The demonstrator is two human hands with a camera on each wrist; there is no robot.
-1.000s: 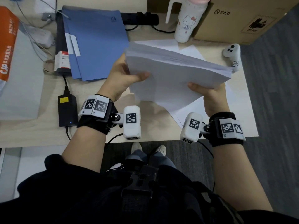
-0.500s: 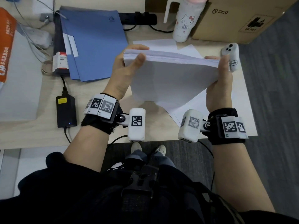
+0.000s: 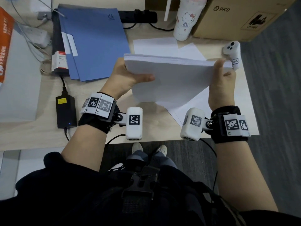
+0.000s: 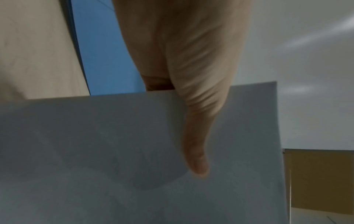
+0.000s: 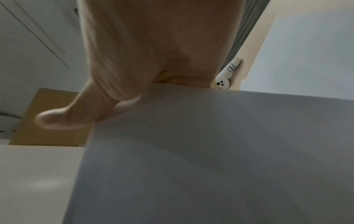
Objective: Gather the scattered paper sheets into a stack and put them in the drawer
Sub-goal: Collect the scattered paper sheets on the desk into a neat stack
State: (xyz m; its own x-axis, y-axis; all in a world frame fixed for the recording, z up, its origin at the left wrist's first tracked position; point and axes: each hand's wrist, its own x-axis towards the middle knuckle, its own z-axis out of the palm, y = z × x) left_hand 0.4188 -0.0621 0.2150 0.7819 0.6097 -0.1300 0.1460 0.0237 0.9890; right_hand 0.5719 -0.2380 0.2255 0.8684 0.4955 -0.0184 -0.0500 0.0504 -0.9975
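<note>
A thick stack of white paper (image 3: pixel 172 79) stands on its long edge above the desk, tilted toward me. My left hand (image 3: pixel 128 75) grips its left end, thumb (image 4: pixel 193 151) laid across the near face (image 4: pixel 114 151). My right hand (image 3: pixel 221 79) grips the right end, thumb (image 5: pixel 57 119) on the near side of the stack (image 5: pixel 210 151). The fingers behind the paper are hidden. Loose white sheets (image 3: pixel 154 45) lie flat on the desk behind and under the stack. No drawer is in view.
A blue folder (image 3: pixel 92 41) lies at the left. A black power adapter (image 3: pixel 66 111) sits near the front edge. A white bottle (image 3: pixel 185 18) and a cardboard box (image 3: pixel 236 17) stand at the back. A white controller (image 3: pixel 232 53) lies by my right hand.
The stack has swung from a slanted hold to upright on its long edge, then dropped slightly. My right hand shifted from the lower edge to the right end.
</note>
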